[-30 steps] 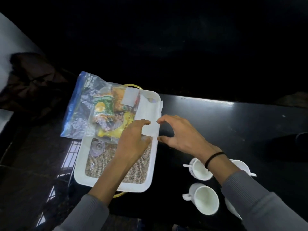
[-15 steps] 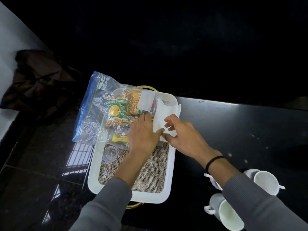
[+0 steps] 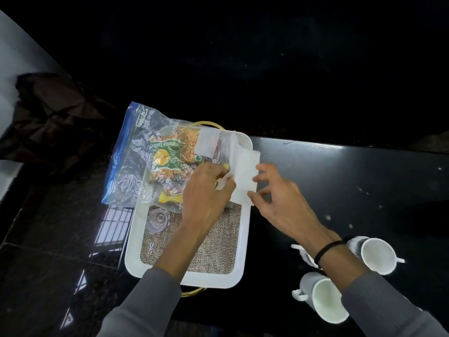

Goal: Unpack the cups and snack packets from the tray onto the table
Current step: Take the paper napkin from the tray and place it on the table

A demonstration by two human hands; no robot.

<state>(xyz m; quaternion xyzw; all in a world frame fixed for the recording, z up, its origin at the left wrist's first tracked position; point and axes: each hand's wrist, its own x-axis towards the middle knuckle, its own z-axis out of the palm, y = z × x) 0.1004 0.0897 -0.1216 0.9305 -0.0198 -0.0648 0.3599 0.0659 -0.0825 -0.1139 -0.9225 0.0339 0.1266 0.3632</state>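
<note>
**Snack packets still bagged on the tray**

Snack packets (image 3: pixel 167 159) inside clear zip bag (image 3: pixel 136 154), slumped over tray (image 3: pixel 189 278) far end. Left hand (image 3: pixel 206 190) pinching white napkin (image 3: pixel 243 171) edge; right hand (image 3: pixel 279 198) half-curled, fingertips at its other edge. Cups (image 3: pixel 325 300) already out on counter (image 3: pixel 340 178). Likely next: napkin clear, then bag lifted across, carefully past small glass (image 3: pixel 158 218).

three white cups (image 3: pixel 375 255), one white tray (image 3: pixel 194 278), one zip bag of snack packets (image 3: pixel 145 154), one clear glass (image 3: pixel 157 220), one white napkin (image 3: pixel 244 171)
</note>
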